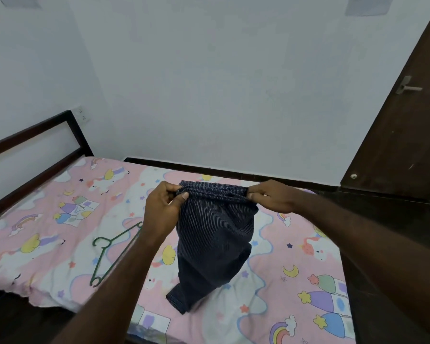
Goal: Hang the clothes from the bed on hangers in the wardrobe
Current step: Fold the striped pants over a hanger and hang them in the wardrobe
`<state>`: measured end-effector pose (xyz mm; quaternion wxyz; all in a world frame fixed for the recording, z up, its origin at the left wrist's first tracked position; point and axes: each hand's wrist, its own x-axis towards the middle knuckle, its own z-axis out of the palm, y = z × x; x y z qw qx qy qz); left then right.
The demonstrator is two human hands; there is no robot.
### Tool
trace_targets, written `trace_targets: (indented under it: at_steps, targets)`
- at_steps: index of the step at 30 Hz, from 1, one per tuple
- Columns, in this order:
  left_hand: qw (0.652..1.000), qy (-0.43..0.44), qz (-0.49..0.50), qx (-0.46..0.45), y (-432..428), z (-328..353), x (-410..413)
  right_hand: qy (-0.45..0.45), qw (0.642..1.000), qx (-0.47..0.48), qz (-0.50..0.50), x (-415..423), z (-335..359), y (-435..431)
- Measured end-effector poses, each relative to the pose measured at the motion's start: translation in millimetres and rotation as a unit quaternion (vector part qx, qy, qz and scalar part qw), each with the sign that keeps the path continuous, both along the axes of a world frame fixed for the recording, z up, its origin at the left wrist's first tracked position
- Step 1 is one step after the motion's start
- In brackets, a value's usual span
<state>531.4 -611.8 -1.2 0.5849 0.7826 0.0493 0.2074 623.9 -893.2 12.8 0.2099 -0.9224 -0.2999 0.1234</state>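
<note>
Single view, head-worn, wide-angle. It looks forward and down across the bed (60, 219) toward a pale wall (209, 83) filling the upper half of frame. Lens bows the edges: the dark door (395, 132) leans in at upper right, the headboard (35, 145) slants at middle left. Forearms enter from the bottom edge. The left hand (163, 209) and right hand (271, 197), pinching the striped pants (214, 232), sit at frame centre, close to the camera.

You are facing:
- pale wall (209, 83), filling twelve o'clock
- brown door (395, 135), standing at two o'clock, its metal handle (407, 87) jutting out
- wall socket (82, 114), sitting at ten o'clock
- dark skirting (196, 169), running along the wall's foot
</note>
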Motion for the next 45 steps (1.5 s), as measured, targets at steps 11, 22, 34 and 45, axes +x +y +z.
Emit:
trace_targets:
  at_steps: [11,22,34,45]
  targets:
    - [0.993,-0.105,0.004,-0.055,47.4,187.3,82.3,-0.219,0.975,0.023,0.039,55.7,227.9,60.2]
    - [0.986,-0.148,0.044,0.056,62.4,386.6,84.7,-0.291,0.948,0.129,0.012,44.1,421.6,79.2]
    - [0.994,-0.057,-0.017,0.093,64.2,381.9,80.1,-0.174,0.940,0.293,0.010,41.4,414.5,82.1]
    - [0.933,-0.096,-0.220,0.268,7.5,339.0,78.9,-0.075,0.964,0.249,0.050,10.5,358.4,116.1]
